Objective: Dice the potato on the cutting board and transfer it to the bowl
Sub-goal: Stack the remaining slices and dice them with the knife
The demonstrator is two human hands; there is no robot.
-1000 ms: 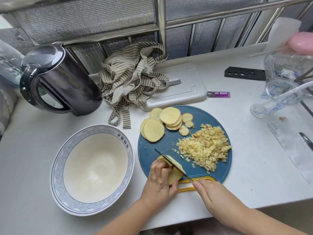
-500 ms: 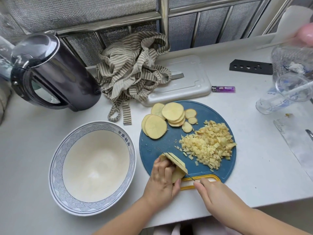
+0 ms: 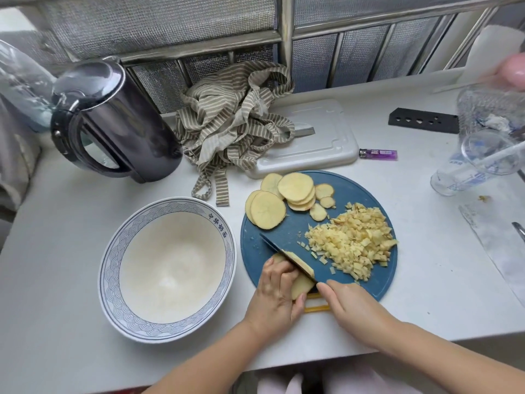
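A round blue cutting board [image 3: 366,200] lies on the white counter. Round potato slices [image 3: 284,200] sit at its back left and a heap of diced potato [image 3: 352,243] on its right. At the front of the board my left hand [image 3: 277,297] presses down a small stack of potato slices [image 3: 301,285]. My right hand [image 3: 352,308] grips a knife [image 3: 281,255] whose dark blade lies across that stack, tip pointing back left. A wide white bowl [image 3: 167,268] with a blue patterned rim stands empty, left of the board.
A dark electric kettle [image 3: 113,123] stands at the back left. A striped cloth [image 3: 235,123] lies partly on a white tray [image 3: 321,137] behind the board. A purple lighter [image 3: 377,154], a black strip [image 3: 423,120] and clear plastic cups [image 3: 483,155] sit at the right.
The knife blade has come down across the stack of slices under my left hand. The head camera has shifted slightly, otherwise things lie as before.
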